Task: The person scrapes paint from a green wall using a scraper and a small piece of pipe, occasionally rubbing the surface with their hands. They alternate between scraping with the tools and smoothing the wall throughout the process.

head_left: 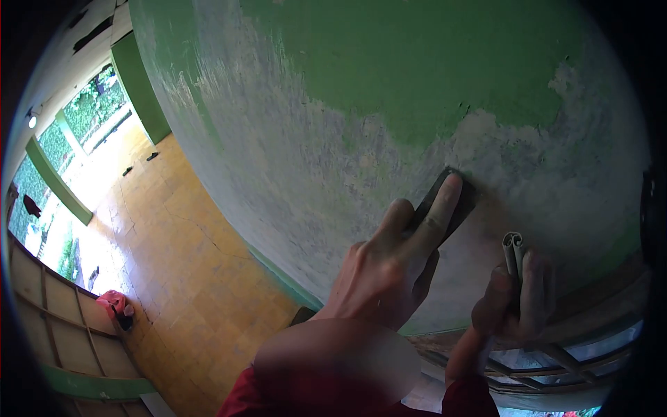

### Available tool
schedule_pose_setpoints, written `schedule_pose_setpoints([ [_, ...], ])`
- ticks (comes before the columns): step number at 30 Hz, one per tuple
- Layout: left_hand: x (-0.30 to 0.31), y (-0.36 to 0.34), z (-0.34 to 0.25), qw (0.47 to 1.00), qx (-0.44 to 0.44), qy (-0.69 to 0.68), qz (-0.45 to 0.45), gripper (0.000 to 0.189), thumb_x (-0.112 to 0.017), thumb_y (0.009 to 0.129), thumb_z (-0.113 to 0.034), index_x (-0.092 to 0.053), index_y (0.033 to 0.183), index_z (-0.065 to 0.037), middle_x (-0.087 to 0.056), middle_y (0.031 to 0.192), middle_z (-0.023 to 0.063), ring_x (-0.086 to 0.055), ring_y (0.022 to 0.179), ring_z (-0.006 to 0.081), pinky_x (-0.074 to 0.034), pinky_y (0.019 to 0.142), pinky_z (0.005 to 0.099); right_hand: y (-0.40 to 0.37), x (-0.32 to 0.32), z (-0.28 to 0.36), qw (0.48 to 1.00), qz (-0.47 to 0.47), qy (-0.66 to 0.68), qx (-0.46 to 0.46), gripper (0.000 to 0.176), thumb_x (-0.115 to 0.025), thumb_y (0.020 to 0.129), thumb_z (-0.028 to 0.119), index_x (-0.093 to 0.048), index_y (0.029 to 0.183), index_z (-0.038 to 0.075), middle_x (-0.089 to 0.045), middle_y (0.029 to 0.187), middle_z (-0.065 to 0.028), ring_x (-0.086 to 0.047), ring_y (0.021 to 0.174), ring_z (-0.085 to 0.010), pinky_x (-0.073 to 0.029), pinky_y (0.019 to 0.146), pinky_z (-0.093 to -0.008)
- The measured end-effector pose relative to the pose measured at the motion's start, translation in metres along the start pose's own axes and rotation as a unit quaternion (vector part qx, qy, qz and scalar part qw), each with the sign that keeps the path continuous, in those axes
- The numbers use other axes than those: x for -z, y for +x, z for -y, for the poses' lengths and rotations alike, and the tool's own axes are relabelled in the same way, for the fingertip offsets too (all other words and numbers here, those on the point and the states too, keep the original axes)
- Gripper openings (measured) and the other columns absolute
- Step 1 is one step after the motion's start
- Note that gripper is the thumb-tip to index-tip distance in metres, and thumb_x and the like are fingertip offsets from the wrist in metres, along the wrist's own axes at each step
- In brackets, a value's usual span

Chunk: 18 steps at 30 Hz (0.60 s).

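Note:
My left hand (pixel 389 267) is closed on a flat, dark putty scraper (pixel 464 208), with one finger stretched along its face. The tool's far edge lies against the wall (pixel 431 83), where whitish-grey filler (pixel 278 139) is smeared over green paint. Lower on the right, my right hand (pixel 517 295) grips a thin, pale piece with two curled ends (pixel 513 241), held upright between thumb and fingers. Its lower part is hidden in the hand. Both arms come up from the bottom in red sleeves.
Yellowish floor tiles (pixel 180 236) run along the wall's left side. A red bundle (pixel 117 306) lies by a panelled partition (pixel 62 306). Green posts (pixel 59 181) stand at the bright open side. A slatted wooden frame (pixel 542 365) is at the lower right.

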<state>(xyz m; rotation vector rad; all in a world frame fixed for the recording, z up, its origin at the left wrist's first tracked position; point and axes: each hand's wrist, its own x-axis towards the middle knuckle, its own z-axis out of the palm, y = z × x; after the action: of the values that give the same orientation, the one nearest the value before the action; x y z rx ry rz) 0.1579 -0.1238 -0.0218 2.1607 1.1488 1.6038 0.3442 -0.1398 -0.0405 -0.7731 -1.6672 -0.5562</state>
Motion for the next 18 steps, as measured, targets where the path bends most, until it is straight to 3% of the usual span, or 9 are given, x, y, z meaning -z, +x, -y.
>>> schedule_pose_setpoints([
  [3,0.008,0.013,0.001,1.000,-0.020,0.013,-0.014,0.076,-0.063,0.074,0.013,-0.054,0.145,-0.011,-0.050,0.074,0.0094,-0.053,0.061,0.0205,-0.050,0.060,0.0361,-0.005,0.002,0.002,0.998,-0.019,-0.062,0.004,0.035,-0.066,0.094,0.021,-0.068,0.115,-0.008,-0.070,0.093,-0.0226,-0.067,0.078,-0.0305,-0.053,0.068,-0.0419],
  [6,-0.002,0.017,0.006,0.997,-0.046,0.034,-0.052,0.077,-0.063,0.073,0.013,-0.054,0.145,-0.011,-0.049,0.074,0.0098,-0.052,0.060,0.0211,-0.049,0.059,0.0360,-0.008,0.005,0.002,1.000,-0.001,0.003,-0.017,0.036,-0.066,0.095,0.022,-0.068,0.116,-0.007,-0.071,0.094,-0.0225,-0.068,0.088,-0.0311,-0.055,0.075,-0.0421],
  [9,-0.010,0.013,0.007,0.996,-0.043,0.037,-0.075,0.078,-0.063,0.072,0.014,-0.054,0.145,-0.011,-0.049,0.074,0.0101,-0.052,0.060,0.0215,-0.049,0.058,0.0363,-0.014,0.009,0.007,0.996,0.013,-0.083,-0.030,0.037,-0.065,0.096,0.025,-0.068,0.117,-0.006,-0.071,0.100,-0.0226,-0.068,0.094,-0.0318,-0.056,0.080,-0.0423],
  [12,-0.009,0.016,0.004,0.996,-0.040,0.039,-0.074,0.078,-0.063,0.072,0.014,-0.054,0.145,-0.011,-0.049,0.074,0.0100,-0.051,0.059,0.0216,-0.048,0.058,0.0361,-0.018,0.009,0.005,0.997,-0.023,-0.048,-0.064,0.039,-0.065,0.097,0.029,-0.069,0.117,-0.004,-0.070,0.105,-0.0228,-0.069,0.092,-0.0322,-0.057,0.078,-0.0421],
  [18,-0.003,0.013,0.008,0.997,-0.051,0.039,-0.051,0.079,-0.062,0.071,0.014,-0.054,0.145,-0.011,-0.047,0.071,0.0083,-0.048,0.057,0.0205,-0.048,0.057,0.0348,-0.009,0.009,0.008,0.998,0.021,-0.039,-0.053,0.038,-0.065,0.098,0.028,-0.068,0.116,-0.004,-0.069,0.107,-0.0227,-0.069,0.089,-0.0331,-0.057,0.077,-0.0425],
])
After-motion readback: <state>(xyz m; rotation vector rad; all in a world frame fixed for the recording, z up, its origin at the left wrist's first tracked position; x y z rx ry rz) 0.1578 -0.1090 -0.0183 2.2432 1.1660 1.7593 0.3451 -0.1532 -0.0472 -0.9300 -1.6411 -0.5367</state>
